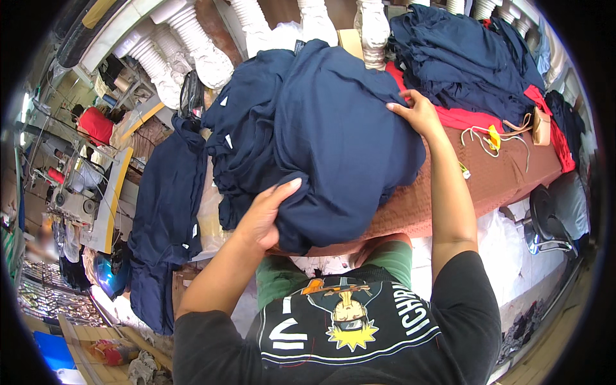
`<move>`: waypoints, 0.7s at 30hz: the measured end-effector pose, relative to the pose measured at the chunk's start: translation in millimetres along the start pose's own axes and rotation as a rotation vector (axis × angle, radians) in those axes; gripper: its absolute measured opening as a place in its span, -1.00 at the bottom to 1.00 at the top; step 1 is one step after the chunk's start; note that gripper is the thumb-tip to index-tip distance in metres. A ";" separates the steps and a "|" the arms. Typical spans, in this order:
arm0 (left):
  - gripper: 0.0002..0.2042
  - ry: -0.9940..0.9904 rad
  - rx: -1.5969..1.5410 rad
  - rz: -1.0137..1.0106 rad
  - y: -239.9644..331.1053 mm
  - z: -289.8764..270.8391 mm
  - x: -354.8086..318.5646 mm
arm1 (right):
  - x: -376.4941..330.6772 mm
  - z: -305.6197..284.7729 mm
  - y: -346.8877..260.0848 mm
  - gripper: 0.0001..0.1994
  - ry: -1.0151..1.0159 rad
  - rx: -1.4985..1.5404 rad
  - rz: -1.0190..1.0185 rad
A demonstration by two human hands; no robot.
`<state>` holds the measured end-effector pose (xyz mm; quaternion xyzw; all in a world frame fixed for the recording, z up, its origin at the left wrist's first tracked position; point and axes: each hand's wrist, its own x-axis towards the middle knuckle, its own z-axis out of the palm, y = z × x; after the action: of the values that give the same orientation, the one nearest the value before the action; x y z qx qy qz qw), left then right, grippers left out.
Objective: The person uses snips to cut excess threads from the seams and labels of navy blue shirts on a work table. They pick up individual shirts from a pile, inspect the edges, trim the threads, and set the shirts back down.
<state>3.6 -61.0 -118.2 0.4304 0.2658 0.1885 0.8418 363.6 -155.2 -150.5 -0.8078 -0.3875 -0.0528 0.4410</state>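
A large heap of navy garments (247, 115) lies on the table in front of me, with small white tags showing along its left part. On top spreads a loose, smooth navy garment (346, 141) that reaches down to the near table edge. My left hand (264, 215) is closed on its lower left edge, thumb over the cloth and fingers partly hidden underneath. At the upper right edge of the same garment, my right hand (420, 115) grips the cloth between thumb and fingers. The garment's far underside is hidden.
A brown cover (507, 176) lies on the table, with red cloth (468, 119), cords (494, 138) and another navy pile (462, 54) at the right. More navy cloth (168, 192) hangs at the left, beside a sewing machine (77, 202). White ribbed hoses (253, 25) line the back.
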 end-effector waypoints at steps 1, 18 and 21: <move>-0.59 -0.033 0.022 0.117 11.7 -6.4 -10.3 | 0.7 -8.9 0.8 -0.55 -0.054 0.061 -0.026; -0.74 -0.547 0.416 0.690 158.5 148.7 13.7 | -42.2 -117.6 -174.9 -0.74 0.639 0.794 -0.606; -0.72 -0.494 0.457 0.921 195.2 156.5 -3.7 | -80.4 -98.3 -246.1 -0.39 0.697 0.299 -0.657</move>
<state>78.7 -51.7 120.3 0.7043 -0.1201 0.3674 0.5955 167.5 -199.3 39.8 -0.5054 -0.4545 -0.3993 0.6153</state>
